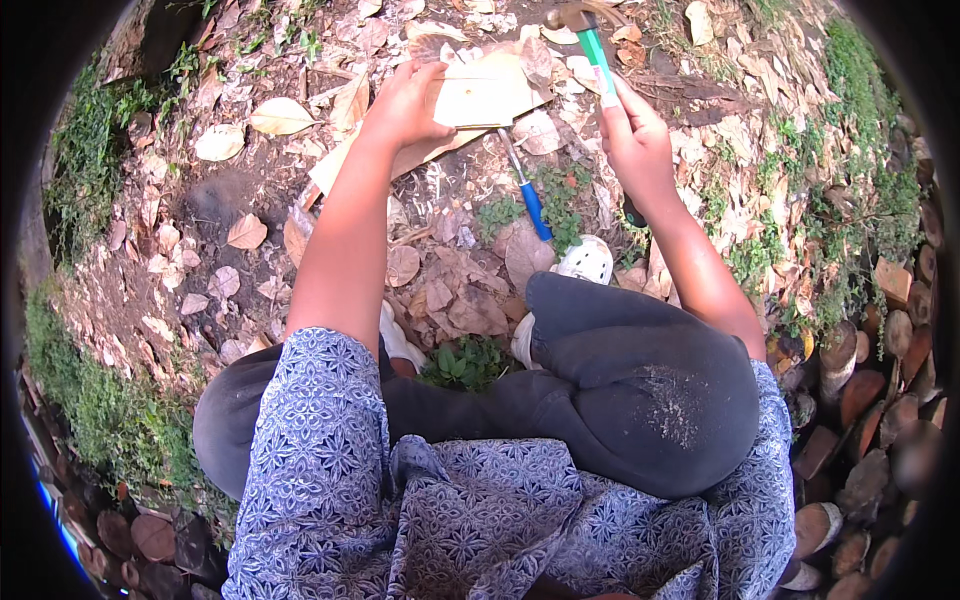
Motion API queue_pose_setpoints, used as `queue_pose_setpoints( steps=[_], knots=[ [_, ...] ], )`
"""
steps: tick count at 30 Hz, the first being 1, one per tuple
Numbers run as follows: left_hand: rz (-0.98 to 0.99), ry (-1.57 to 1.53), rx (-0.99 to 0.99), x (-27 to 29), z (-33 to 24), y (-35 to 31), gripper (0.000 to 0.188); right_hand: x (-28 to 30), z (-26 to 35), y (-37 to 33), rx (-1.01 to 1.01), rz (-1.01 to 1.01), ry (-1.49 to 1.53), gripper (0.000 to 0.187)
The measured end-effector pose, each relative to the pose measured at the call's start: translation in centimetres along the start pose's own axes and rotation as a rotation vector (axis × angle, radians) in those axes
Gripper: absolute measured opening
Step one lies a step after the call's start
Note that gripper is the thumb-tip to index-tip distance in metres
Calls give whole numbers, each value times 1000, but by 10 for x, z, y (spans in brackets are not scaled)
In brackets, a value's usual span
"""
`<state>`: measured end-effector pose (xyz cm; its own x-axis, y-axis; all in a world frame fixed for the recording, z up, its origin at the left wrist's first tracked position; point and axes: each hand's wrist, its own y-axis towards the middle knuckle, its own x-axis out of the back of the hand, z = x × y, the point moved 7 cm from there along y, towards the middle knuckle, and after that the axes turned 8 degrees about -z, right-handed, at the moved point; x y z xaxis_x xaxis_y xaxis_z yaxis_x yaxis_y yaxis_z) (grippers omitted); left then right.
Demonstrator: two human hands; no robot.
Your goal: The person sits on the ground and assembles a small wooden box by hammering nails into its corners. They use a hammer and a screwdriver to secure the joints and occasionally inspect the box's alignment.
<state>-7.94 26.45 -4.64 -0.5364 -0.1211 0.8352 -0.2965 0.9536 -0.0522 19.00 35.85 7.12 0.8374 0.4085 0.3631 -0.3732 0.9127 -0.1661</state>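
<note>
My left hand (402,108) is closed over the left end of a pale wooden piece (490,92), thumb on the near edge and fingers on the far side. Under it, a longer light board (328,172) sticks out toward the lower left. My right hand (637,148) grips a claw hammer (592,50) by its green and white handle, with the metal head up and to the right of the wood. A blue-handled tool with a metal shaft (532,208) lies on the ground just below the wood; its tip is hard to make out.
Dry leaves (282,116) cover the soil around the wood. Low green plants (467,362) grow between my feet, one in a white clog (586,260). Stacked cut logs (862,395) line the right edge. A thick piece of timber (150,38) stands at the upper left.
</note>
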Motion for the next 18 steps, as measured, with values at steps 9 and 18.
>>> queue_pose_setpoints(
  steps=[9,18],
  knots=[
    [-24,-53,-59,1,-7,14,99,-34,-59,-25,39,147,-275,43],
    [-25,-3,-28,-7,2,6,101,-15,-18,-10,140,-22,8,44]
  ],
)
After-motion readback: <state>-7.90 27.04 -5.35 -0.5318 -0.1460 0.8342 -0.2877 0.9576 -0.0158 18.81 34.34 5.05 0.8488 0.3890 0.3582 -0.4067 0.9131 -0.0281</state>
